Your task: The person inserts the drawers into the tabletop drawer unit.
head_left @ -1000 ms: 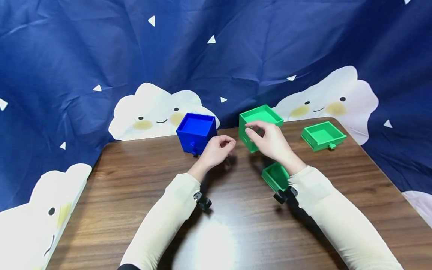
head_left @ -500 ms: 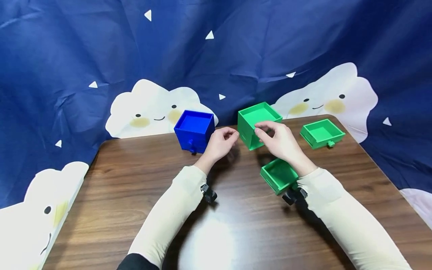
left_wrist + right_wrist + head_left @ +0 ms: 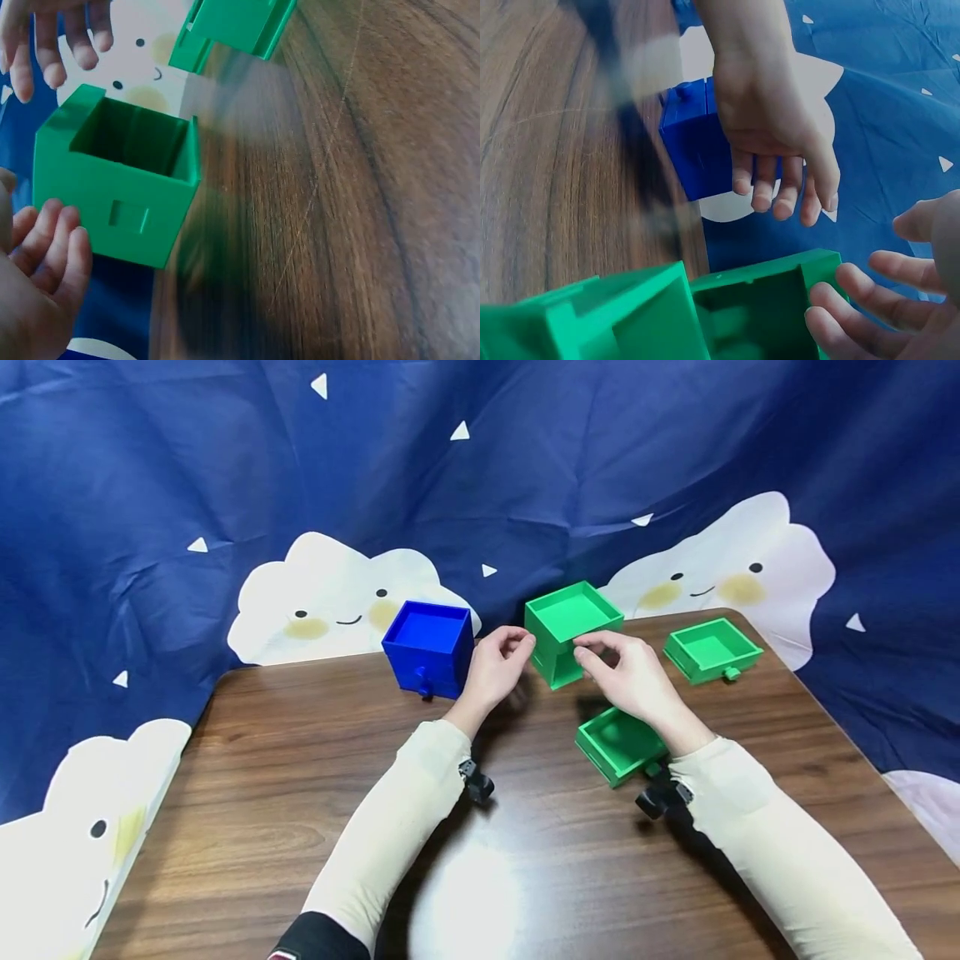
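Observation:
A green box with a recessed top and a hollow front, a small cabinet [image 3: 573,614], stands at the back of the table. Beside its left wall is my left hand [image 3: 497,668], fingers loosely bent and holding nothing; whether the fingertips touch the wall I cannot tell. My right hand [image 3: 630,672] hovers at the cabinet's front right, thumb and fingers apart. The left wrist view shows the cabinet's cavity [image 3: 139,139] with no drawer in it. A green drawer [image 3: 618,743] lies below my right hand, its knob partly hidden by the wrist camera.
A blue cabinet [image 3: 427,647] with a knobbed front stands left of my left hand. Another green drawer [image 3: 712,647] with a round knob sits at the table's back right. A blue cloud-print curtain [image 3: 420,468] hangs behind the wooden table [image 3: 300,793].
My left hand has moved right, from beside the blue cabinet to the green cabinet's left wall. My right hand has shifted slightly right, uncovering more of the green cabinet and near drawer.

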Available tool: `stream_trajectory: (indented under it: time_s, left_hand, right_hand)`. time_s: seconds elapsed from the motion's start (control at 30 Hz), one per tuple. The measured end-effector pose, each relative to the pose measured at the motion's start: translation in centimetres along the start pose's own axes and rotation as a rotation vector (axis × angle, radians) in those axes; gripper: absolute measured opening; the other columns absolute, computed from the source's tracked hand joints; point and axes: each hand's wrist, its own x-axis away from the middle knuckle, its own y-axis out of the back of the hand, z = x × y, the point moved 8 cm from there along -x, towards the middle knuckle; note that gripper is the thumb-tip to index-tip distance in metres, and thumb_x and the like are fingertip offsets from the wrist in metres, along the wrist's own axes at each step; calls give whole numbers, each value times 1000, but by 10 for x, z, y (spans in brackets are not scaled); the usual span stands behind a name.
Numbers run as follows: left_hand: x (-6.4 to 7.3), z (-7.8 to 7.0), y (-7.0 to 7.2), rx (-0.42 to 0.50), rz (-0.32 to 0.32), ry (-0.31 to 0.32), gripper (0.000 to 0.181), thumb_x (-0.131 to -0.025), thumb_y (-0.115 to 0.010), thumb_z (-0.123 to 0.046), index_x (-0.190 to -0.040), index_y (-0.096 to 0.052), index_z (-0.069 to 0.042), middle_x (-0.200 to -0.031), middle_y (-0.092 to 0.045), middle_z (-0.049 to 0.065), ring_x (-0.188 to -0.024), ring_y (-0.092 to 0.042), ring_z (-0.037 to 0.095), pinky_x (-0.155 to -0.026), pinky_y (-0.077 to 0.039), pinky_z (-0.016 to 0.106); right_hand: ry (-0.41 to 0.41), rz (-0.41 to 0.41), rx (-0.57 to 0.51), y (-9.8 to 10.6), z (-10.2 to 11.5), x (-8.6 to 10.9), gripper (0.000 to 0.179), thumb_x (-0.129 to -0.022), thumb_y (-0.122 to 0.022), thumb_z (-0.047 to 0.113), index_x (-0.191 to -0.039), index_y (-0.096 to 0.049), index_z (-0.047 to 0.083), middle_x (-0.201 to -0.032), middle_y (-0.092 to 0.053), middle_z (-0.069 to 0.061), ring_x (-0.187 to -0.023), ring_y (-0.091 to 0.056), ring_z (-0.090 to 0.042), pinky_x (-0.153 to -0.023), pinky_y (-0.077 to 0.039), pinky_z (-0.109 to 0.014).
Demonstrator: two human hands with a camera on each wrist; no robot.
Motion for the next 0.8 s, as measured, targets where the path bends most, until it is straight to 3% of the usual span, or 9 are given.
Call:
stream_trajectory:
  time_s: [0.17, 0.3, 0.47, 0.67, 0.8]
  left_hand:
    - [-2, 0, -3, 56, -65, -1, 26, -103, -71, -25, -118, -77, -5, -99, -78, 11, -79, -62, 3, -75, -49, 17]
    - [-7, -3, -7, 77, -79, -8, 30, -102, -72, -26, -124, -74, -6, -95, -75, 9, -77, -59, 2, -73, -48, 17]
    - [-15, -10, -10, 41, -78, -37, 34, -102, -72, -29, -128, -72, -8, -93, -72, 5, -79, -59, 5, -74, -47, 17]
    - [-21, -10, -18, -21, -61, -34, 42, -101, -72, -38, -134, -68, -13, -91, -69, -2, -78, -60, 3, -74, -47, 17]
    - [-24, -10, -20, -56, -58, -46, 44, -99, -73, -39, -136, -68, -15, -87, -69, -1, -76, -61, 10, -74, -50, 24]
  right_hand:
    - [-2, -28, -24, 10, -3, 10, 32, -109, -64, 28, -130, -75, 6, -88, -73, -8, -73, -64, -14, -63, -47, -26]
    - [-12, -54, -58, 19, -9, 17, 30, -109, -65, 23, -128, -75, 3, -90, -74, -9, -72, -66, -6, -62, -50, -20]
    - [-29, -57, -88, 28, -16, 28, 31, -109, -63, 20, -130, -74, -1, -102, -79, -16, -72, -67, 6, -65, -54, -16]
    - [-37, -85, -88, 43, -23, 42, 28, -109, -64, 19, -127, -75, 1, -95, -78, -13, -69, -66, 2, -60, -54, -18]
    - [-57, -95, -73, 45, -32, 52, 26, -109, -65, 22, -121, -77, 1, -85, -74, -9, -68, -64, -2, -57, -50, -20]
